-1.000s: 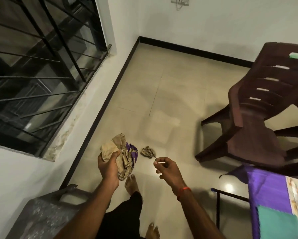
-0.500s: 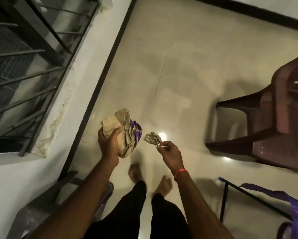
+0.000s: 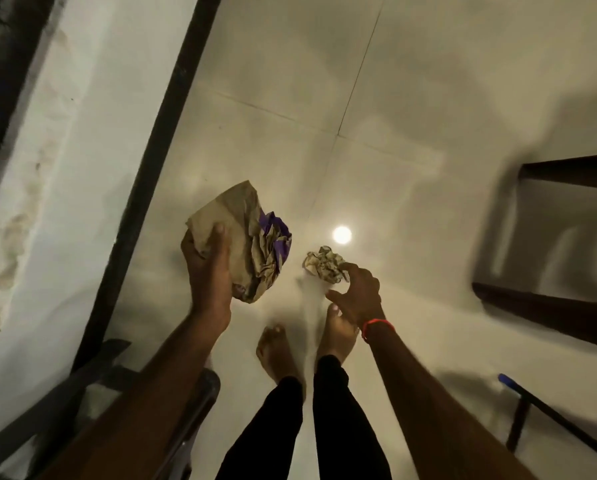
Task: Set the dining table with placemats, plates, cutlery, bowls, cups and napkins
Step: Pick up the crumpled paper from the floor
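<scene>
My left hand [image 3: 209,271] grips a crumpled brown paper wrapper [image 3: 245,244] with purple print, held above the floor. A small crumpled ball of paper [image 3: 324,264] lies on the pale floor tiles just to its right. My right hand [image 3: 357,294], with a red thread on the wrist, reaches down to the ball. Its fingertips touch the ball's right edge, and the thumb is spread a little below it. No table setting items are in view.
My bare feet [image 3: 279,348] stand just behind the ball. A dark brown plastic chair's legs [image 3: 549,306] are at the right. A black metal frame with a blue tip [image 3: 539,414] is at lower right, a grey metal stand [image 3: 117,382] at lower left. A black skirting [image 3: 144,188] runs along the left wall.
The view has tilted down and closed in on the floor. My right hand has dropped onto the small paper ball. The left hand still holds the wrapper.
</scene>
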